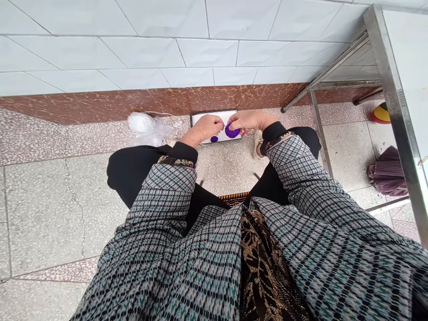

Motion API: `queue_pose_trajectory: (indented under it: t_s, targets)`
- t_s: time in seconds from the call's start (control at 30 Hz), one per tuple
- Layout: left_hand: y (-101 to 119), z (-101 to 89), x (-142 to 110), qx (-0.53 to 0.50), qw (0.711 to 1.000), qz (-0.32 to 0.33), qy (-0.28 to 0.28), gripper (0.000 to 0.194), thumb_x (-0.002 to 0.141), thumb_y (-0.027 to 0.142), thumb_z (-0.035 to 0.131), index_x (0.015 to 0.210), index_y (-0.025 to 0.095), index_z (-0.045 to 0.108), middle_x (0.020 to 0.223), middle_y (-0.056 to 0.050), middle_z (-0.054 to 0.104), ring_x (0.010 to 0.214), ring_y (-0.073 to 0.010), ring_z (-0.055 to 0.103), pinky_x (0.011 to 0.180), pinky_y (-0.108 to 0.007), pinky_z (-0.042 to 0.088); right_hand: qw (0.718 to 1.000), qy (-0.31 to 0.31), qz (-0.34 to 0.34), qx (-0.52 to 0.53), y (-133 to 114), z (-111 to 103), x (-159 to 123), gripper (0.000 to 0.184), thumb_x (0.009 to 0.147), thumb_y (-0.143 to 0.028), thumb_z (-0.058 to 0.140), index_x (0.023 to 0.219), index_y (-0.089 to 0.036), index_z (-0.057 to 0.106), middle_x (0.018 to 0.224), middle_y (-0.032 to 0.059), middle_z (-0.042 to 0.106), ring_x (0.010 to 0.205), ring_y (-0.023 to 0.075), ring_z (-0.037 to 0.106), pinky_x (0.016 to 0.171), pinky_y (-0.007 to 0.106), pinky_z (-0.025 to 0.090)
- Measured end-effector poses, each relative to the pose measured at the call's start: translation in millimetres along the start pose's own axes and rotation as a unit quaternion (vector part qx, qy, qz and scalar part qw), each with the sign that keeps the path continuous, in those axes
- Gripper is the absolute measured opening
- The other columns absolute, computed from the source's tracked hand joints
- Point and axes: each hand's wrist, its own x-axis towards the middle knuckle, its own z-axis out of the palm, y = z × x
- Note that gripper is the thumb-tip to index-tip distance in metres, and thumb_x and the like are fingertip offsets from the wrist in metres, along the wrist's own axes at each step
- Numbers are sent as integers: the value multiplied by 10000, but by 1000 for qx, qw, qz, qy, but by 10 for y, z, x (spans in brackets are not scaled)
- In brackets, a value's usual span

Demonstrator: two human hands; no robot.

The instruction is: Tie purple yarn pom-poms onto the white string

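Observation:
My right hand (249,121) grips a round purple piece of yarn work (232,131) between thumb and fingers. Just to its left, my left hand (209,126) is closed in a pinch, and a thin dark strand (224,127) runs from its fingertips to the purple piece. Both hands are above a white board with a dark edge (198,117) lying near the wall. A smaller purple round (214,139) shows on the board just below my left hand. Whether a hook or needle is in my fingers is too small to tell.
Left of the board, a ball of white yarn (140,123) sits by a clear plastic bag (160,129). A metal-framed table (389,67) stands on the right, with a folded purple umbrella-like thing (388,171) and a coloured ball (381,114) under it. The tiled wall (167,53) is in front.

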Motion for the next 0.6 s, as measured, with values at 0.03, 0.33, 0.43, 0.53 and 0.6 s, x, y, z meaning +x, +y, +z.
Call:
queue_pose_trajectory:
  t_s: [0.03, 0.33, 0.43, 0.53, 0.6]
  targets:
    - [9, -3, -7, -3, 1000, 0, -2, 200, 773, 126, 568, 592, 197, 613, 561, -17, 606, 600, -170, 563, 683, -303, 440, 1000, 8, 10, -19, 13, 9, 25, 109, 856, -102, 747, 822, -147, 654, 572, -15, 563, 458, 100, 493, 462, 209, 459]
    - [84, 2, -76, -25, 997, 74, -13, 186, 831, 166, 527, 680, 175, 635, 630, -7, 645, 645, -139, 598, 729, -270, 485, 969, 149, -10, 194, 19, 17, 160, 231, 1017, -161, 659, 797, -173, 587, 594, -26, 594, 466, 80, 536, 481, 175, 497]
    - [87, 40, -82, -21, 996, 76, -36, 184, 844, 183, 531, 691, 181, 634, 615, -2, 639, 619, -133, 591, 695, -259, 476, 943, 157, -38, 292, 7, 21, 169, 239, 1069, -186, 606, 834, -177, 567, 609, -41, 581, 475, 68, 518, 508, 161, 506]
    - [68, 79, -71, -16, 997, 52, -59, 184, 849, 178, 529, 694, 187, 628, 591, 4, 622, 589, -133, 587, 679, -264, 470, 928, 110, -95, 342, 21, 11, 158, 220, 1049, -256, 667, 876, -192, 547, 646, -39, 593, 507, 75, 532, 517, 156, 504]
    - [47, 93, -56, -13, 997, 32, -66, 183, 849, 175, 532, 697, 186, 631, 585, 4, 616, 588, -139, 597, 679, -270, 472, 929, 79, -122, 340, 34, -4, 133, 237, 1029, -285, 700, 882, -197, 536, 641, -42, 581, 514, 81, 536, 510, 156, 497]
